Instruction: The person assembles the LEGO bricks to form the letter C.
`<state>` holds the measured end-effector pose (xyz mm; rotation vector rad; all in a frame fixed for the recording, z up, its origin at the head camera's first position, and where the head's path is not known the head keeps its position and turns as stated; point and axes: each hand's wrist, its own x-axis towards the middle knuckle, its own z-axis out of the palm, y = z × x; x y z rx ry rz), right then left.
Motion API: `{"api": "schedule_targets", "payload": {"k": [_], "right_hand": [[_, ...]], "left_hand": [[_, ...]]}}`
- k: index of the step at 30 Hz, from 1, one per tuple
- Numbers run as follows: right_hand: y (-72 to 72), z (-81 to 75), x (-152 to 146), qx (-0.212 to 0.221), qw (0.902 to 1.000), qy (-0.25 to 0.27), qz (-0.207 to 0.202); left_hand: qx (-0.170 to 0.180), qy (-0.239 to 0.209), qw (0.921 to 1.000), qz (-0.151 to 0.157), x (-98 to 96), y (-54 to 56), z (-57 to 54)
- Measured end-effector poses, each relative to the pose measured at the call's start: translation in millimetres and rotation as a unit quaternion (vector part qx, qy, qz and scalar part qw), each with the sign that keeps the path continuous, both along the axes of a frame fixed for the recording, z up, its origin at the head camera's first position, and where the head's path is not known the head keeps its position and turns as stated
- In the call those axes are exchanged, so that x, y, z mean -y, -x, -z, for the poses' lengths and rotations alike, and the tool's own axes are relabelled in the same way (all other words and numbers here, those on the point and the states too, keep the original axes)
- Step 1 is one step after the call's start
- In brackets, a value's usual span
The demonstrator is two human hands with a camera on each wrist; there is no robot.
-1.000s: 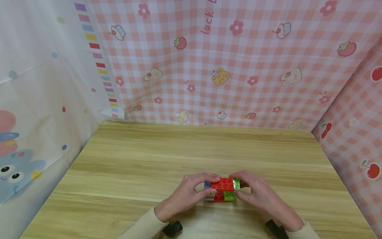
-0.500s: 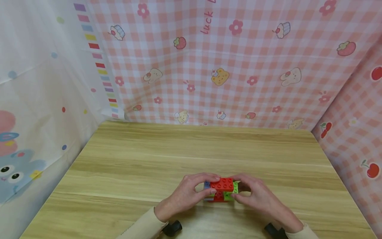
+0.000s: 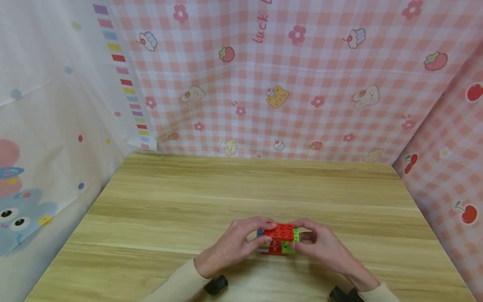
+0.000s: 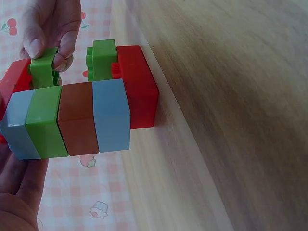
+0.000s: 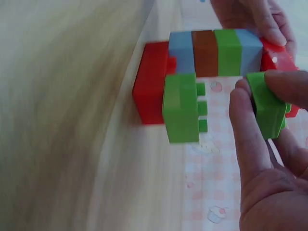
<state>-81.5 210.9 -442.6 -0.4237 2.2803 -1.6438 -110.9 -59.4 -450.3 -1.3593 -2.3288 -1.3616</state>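
Note:
In the head view my left hand (image 3: 232, 243) holds the left end of a toy-brick build, its thumb and fingers about the red top brick (image 3: 283, 231). That brick caps a column of blue, green, brown (image 4: 77, 120) and blue bricks rising from a red base brick (image 4: 139, 86). A green brick (image 5: 180, 108) sits on the base's other end, studs up. My right hand (image 3: 326, 247) pinches a second green brick (image 5: 269, 106) between thumb and fingers, beside the red top brick and apart from the lower green one. A gap lies between the two green bricks.
The build rests on a wooden table (image 3: 188, 188) near its front. Pink checked cloth (image 3: 241, 75) hangs behind, with more cloth at both sides. Black wrist-worn devices (image 3: 216, 285) show under the forearms.
My right hand has moved a little left with its green brick, bringing it closer over the lower green brick. My left hand has stayed on the build, almost unmoved.

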Motion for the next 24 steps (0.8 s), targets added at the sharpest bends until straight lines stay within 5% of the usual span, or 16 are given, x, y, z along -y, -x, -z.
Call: {"api": "schedule_targets", "payload": {"k": [13,24], "right_hand": [[0.8,-7.7,0.3,0.057,0.9969,0.049,-0.022],[6.2,-20.1,6.9,0.098,0.9943,0.038,0.019]], "left_hand": [[-0.01,0.013,0.9999,0.002,1.2,0.5,-0.7],[-0.014,0.006,0.9999,0.007,1.5,1.3,-1.3]]}}
